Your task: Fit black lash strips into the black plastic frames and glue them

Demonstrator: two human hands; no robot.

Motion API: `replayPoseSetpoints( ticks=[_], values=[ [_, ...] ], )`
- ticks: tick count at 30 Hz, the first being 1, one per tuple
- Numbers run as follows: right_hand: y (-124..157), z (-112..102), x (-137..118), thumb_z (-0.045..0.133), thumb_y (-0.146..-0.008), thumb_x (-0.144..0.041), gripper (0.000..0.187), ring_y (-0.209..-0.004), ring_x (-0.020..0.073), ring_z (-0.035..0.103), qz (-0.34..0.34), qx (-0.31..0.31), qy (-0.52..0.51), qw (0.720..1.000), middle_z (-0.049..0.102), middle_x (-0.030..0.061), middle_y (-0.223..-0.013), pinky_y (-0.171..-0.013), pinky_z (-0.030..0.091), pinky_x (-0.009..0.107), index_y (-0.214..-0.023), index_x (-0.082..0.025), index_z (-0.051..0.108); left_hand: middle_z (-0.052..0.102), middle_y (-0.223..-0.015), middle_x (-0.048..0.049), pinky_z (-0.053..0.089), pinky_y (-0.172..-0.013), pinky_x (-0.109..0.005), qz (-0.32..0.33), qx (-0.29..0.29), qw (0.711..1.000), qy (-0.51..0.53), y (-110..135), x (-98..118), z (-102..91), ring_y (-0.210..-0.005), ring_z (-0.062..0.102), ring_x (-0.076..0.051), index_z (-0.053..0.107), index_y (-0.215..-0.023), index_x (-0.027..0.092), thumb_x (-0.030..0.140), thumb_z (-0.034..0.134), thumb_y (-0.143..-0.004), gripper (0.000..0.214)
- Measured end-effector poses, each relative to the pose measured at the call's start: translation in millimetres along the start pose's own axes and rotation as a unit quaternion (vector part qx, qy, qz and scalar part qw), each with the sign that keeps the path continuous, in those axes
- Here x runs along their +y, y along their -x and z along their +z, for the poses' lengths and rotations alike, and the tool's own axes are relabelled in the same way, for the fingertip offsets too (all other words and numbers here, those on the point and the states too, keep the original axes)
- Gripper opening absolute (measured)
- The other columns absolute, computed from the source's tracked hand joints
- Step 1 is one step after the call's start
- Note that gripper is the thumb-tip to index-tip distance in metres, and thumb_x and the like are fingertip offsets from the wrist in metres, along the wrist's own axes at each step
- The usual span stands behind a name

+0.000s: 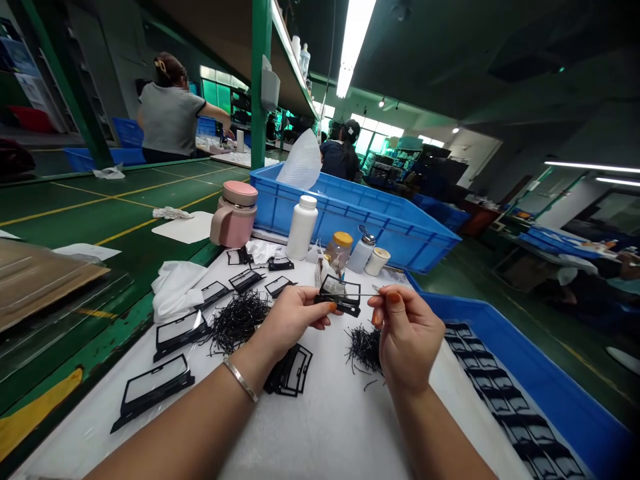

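Observation:
My left hand [293, 310] is closed on a small black plastic frame [354, 308], held up over the white work surface [330, 427]. A thin dark strip [364, 295] runs across the frame to my right hand [410, 330], whose thumb and fingertips pinch its end. A small pale tip shows by those fingers, too small to name. Below my left wrist lies a stack of black frames [295, 373]. One pile of short black strips [237, 320] is beside my left forearm, and a smaller pile of strips [364, 347] is under my right hand.
More black frames [155, 383] lie along the left side. A blue crate [480, 320] with rows of frames stands at right, another blue crate [350, 213] behind. A pink mug [237, 217], white bottle [303, 230], yellow-lidded jar [341, 250] and white cloth [177, 290] line the back. Two people work beyond.

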State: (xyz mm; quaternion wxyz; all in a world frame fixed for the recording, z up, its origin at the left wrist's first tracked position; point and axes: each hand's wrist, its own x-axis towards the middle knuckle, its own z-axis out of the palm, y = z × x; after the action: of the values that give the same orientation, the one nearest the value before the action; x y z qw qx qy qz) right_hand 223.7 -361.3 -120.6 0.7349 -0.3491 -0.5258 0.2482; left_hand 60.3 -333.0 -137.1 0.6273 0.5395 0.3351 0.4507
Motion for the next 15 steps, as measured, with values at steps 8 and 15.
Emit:
replayPoseSetpoints(
  ticks=[8, 15],
  values=[
    [-0.7, -0.9, -4.0, 0.063, -0.088, -0.024, 0.011, -0.05, 0.0087, 0.054, -0.003, 0.004, 0.057, 0.998, 0.067, 0.0039, -0.069, -0.048, 0.043, 0.021, -0.086, -0.015, 0.069, 0.066, -0.068, -0.0035, 0.046, -0.058, -0.018, -0.003, -0.005, 1.0, -0.005, 0.9, -2.1, 1.2, -0.061, 0.058, -0.01, 0.073, -0.088, 0.012, 0.029, 0.069, -0.078, 0.02],
    [-3.5, -7.1, -6.0, 0.065, -0.087, -0.025, 0.011, -0.051, 0.009, 0.055, -0.008, 0.027, 0.039, 0.999, 0.066, 0.0035, -0.069, -0.048, 0.042, 0.021, -0.086, -0.015, 0.069, 0.066, -0.068, -0.0051, 0.045, -0.058, -0.019, -0.01, 0.005, 1.0, -0.003, 2.0, 1.8, 0.5, -0.062, 0.057, -0.011, 0.073, -0.084, 0.011, 0.03, 0.069, -0.077, 0.02]
  ],
)
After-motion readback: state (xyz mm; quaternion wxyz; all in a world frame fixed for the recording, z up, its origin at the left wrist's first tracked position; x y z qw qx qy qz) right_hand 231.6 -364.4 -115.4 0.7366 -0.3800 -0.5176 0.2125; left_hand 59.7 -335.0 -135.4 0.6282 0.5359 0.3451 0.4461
